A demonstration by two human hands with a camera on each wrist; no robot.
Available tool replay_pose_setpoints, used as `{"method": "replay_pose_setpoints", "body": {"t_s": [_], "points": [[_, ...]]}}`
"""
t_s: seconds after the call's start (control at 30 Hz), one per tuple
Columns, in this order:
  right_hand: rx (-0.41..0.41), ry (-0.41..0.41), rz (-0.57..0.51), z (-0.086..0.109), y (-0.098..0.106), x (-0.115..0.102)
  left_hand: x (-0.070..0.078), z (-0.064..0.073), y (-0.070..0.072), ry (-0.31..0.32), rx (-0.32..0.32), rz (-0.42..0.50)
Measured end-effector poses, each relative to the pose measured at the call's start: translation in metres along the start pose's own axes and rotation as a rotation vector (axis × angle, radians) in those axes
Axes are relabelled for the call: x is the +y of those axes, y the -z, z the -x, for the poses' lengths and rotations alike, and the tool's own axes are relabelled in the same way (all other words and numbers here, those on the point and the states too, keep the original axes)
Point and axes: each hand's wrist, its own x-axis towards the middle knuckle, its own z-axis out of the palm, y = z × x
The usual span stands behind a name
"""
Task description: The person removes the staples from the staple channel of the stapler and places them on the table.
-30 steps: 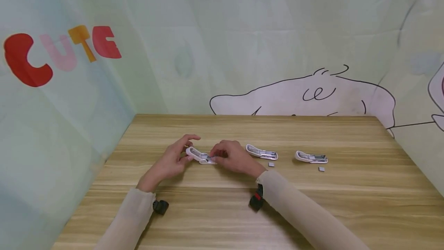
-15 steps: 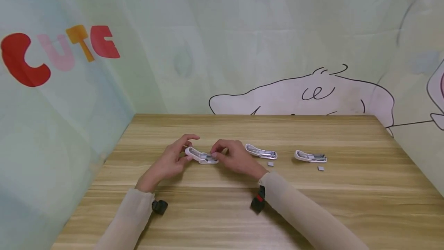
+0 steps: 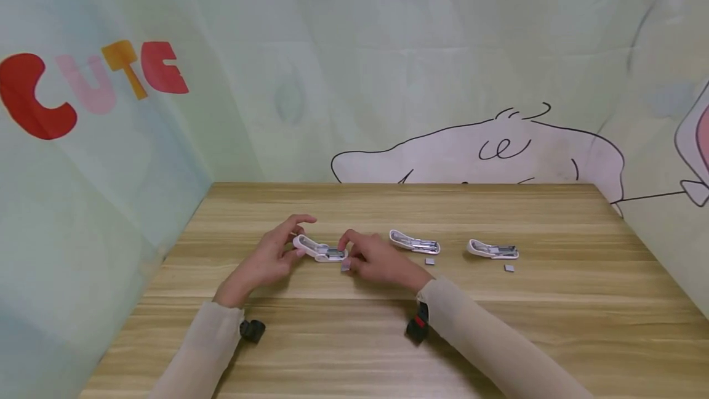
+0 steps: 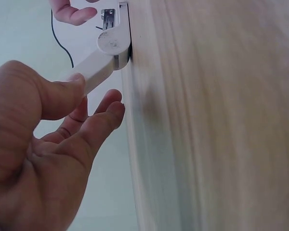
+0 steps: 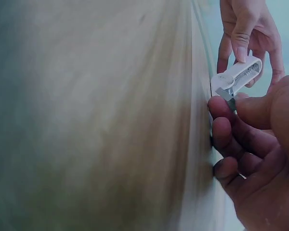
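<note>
An opened white stapler (image 3: 321,251) lies on the table, its top arm tilted up to the left and its metal magazine showing. My left hand (image 3: 272,257) grips that raised arm between thumb and fingers; the left wrist view shows the thumb on the white arm (image 4: 97,70). At the stapler's right end, my right hand (image 3: 376,257) pinches a small grey strip of staples (image 3: 346,265). The right wrist view has this strip (image 5: 226,96) between thumb and fingertips, in front of the stapler (image 5: 241,74). It is apart from the magazine in the head view.
Two more opened white staplers, a middle one (image 3: 414,242) and a right one (image 3: 493,249), lie to the right on the wooden table (image 3: 354,337). A small grey staple strip (image 3: 429,261) lies before the middle one, another strip (image 3: 509,268) before the right one. A printed cloth (image 3: 277,79) hangs behind.
My right hand has drawn slightly back from the magazine's end toward the near side, and the strip now shows at its fingertips. My left hand keeps its hold on the stapler.
</note>
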Motion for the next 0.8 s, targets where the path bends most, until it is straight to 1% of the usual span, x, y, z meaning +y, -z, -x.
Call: {"method": "replay_pose_setpoints", "body": {"t_s": [0.13,0.23,0.3,0.4,0.6,0.7,0.8], "points": [[-0.023,0.031,0.078,0.0,-0.001,-0.003,-0.001,0.0,0.0,-0.004,-0.001,0.001],[-0.021,0.023,0.133,0.0,0.0,-0.005,-0.001,-0.001,0.0,-0.008,-0.003,0.003],[-0.012,0.015,0.149,0.001,0.001,-0.006,-0.001,-0.002,0.0,-0.015,-0.005,0.002],[0.005,0.009,0.156,0.003,0.002,-0.006,-0.001,-0.003,0.0,-0.022,-0.006,0.002],[0.046,0.009,0.124,0.008,0.004,-0.006,0.0,-0.004,0.0,-0.025,-0.006,-0.005],[0.091,0.028,0.118,0.014,0.007,-0.007,0.001,-0.003,-0.001,-0.01,-0.005,0.002],[0.144,0.056,0.122,0.024,0.013,-0.01,0.002,-0.002,-0.001,-0.001,0.007,0.008]]}}
